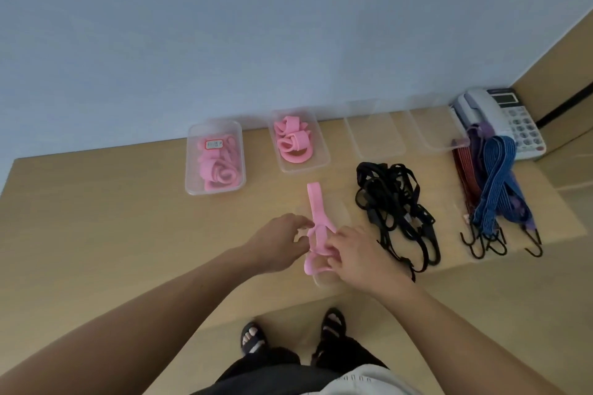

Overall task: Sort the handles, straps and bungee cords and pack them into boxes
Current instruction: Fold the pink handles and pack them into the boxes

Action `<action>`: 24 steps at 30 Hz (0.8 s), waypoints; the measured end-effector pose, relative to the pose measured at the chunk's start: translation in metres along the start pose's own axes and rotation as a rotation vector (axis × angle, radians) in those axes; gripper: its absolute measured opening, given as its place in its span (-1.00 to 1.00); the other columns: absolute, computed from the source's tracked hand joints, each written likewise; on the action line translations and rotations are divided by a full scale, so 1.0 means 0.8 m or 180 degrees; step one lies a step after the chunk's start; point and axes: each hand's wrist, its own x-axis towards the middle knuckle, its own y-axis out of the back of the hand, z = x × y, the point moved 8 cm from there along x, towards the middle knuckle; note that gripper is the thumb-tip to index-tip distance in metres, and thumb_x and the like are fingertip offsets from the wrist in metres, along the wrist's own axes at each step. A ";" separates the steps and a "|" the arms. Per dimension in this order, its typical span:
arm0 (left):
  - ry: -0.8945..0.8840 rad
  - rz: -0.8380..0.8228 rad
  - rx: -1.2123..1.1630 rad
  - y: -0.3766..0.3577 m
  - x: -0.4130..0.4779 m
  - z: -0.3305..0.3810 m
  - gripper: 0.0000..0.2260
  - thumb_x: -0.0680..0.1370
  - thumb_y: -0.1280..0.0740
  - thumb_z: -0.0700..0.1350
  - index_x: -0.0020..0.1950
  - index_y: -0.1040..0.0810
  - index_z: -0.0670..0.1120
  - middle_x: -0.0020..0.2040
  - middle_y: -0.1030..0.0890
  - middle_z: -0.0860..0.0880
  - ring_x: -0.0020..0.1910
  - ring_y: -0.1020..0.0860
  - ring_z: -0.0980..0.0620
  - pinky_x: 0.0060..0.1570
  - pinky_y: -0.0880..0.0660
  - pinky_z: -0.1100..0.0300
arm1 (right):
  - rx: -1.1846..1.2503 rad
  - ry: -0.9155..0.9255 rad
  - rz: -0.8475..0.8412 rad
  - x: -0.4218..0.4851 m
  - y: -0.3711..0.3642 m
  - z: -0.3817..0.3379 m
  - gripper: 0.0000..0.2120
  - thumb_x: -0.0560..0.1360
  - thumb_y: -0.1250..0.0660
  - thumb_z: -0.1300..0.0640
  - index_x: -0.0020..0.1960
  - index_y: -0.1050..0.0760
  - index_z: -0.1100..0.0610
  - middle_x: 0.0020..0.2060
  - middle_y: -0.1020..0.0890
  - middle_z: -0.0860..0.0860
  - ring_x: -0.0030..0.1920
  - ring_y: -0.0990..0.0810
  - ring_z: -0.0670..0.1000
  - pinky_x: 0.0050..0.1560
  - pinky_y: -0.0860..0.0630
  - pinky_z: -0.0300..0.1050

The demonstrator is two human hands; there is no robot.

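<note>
The grip of the left hand (282, 240) and right hand (356, 255) pinches the pink strap (316, 212) by its near end, at 6 o'clock from the second box (322, 163), and it looks light, soft and floppy, so probably best held near the fold.

Light: the wall (288, 26) beyond the fingers (295, 222) is being lit dimly, evenly, bluish.
Shadows: faint ones are being cast beneath the fingers.
Blur: the pink strap (316, 202) between the fingers is being softened slightly.
Distortion: table (96, 218) edges far from the fingers are being bent.
</note>
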 end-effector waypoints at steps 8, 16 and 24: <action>-0.0083 0.0412 -0.0014 0.025 -0.006 0.034 -0.65 0.59 -0.27 0.00 0.38 -0.47 0.04 0.35 -0.52 0.08 0.08 -0.51 0.14 -0.01 -0.29 0.38 | 0.0580 0.0304 0.1011 -0.009 0.085 -0.006 -0.80 0.58 -0.29 0.09 0.13 -0.62 0.09 -0.08 -0.63 0.01 -0.06 -0.50 0.04 -0.06 -0.43 -0.12; -0.0312 0.0926 -0.0651 0.079 -0.040 0.105 -0.85 0.63 -0.24 -0.04 -0.01 -0.60 0.01 -0.15 -0.69 0.17 -0.13 -0.62 0.15 -0.09 -0.53 0.05 | 0.2301 0.0271 0.1553 -0.036 0.174 0.002 -0.90 0.52 -0.40 0.07 0.02 -0.64 -0.04 -0.15 -0.65 -0.23 -0.11 -0.61 -0.18 -0.14 -0.47 -0.41; -0.0319 0.0735 -0.1806 0.097 -0.076 0.135 -0.65 0.56 -0.27 0.17 -0.02 -0.61 -0.10 -0.12 -0.72 0.01 -0.14 -0.68 0.01 -0.14 -0.58 0.09 | 0.2455 0.0919 0.1945 -0.064 0.219 -0.032 -0.93 0.50 -0.42 0.22 -0.03 -0.64 0.11 -0.20 -0.65 -0.13 -0.17 -0.62 -0.05 -0.16 -0.48 -0.33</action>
